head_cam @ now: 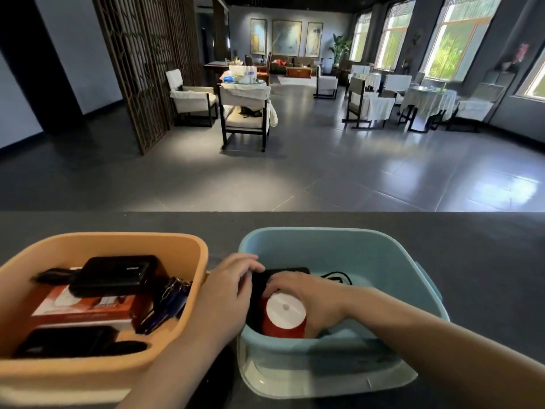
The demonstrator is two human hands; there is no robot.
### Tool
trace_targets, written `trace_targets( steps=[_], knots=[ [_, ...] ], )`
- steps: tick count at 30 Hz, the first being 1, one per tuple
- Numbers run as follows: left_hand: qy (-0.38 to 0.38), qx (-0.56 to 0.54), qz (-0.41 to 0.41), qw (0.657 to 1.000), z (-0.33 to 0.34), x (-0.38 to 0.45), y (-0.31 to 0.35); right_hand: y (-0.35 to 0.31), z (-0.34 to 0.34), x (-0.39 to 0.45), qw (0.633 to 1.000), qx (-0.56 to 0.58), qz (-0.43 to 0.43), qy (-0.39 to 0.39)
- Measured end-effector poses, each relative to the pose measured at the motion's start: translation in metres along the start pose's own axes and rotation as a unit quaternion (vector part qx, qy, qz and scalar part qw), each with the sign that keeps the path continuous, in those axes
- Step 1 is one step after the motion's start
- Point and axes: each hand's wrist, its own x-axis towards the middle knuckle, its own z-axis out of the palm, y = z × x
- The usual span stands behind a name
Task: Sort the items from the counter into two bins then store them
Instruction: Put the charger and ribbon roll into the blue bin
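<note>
While both hands reach into the light-blue plastic bin, the right hand curls its fingers around a red cup with a white base — cup tipped, base toward camera. Left hand rests spread fingertips on a flat black device just behind the cup. Orange plastic bin sits beside, full of dark items.
</note>
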Motion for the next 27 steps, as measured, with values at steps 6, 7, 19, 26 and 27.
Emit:
trace_targets(
  steps=[6,7,19,26,27],
  knots=[
    [-0.01,0.008,0.007,1.0,0.001,0.001,-0.001,-0.003,0.01,0.0,0.998,0.037,-0.032,-0.032],
    [-0.009,0.007,0.006,1.0,0.001,0.001,-0.001,-0.002,0.01,-0.002,0.998,0.035,-0.025,-0.037],
    [0.036,0.029,-0.02,0.999,-0.048,-0.035,0.02,-0.037,-0.029,-0.022,0.987,-0.049,0.095,0.118],
    [0.154,0.106,-0.166,0.968,-0.149,-0.118,-0.008,-0.165,-0.035,0.01,0.969,0.064,-0.04,0.235],
    [0.169,0.113,-0.188,0.961,-0.167,-0.135,-0.017,-0.184,-0.028,0.019,0.97,0.076,-0.053,0.226]
  ],
)
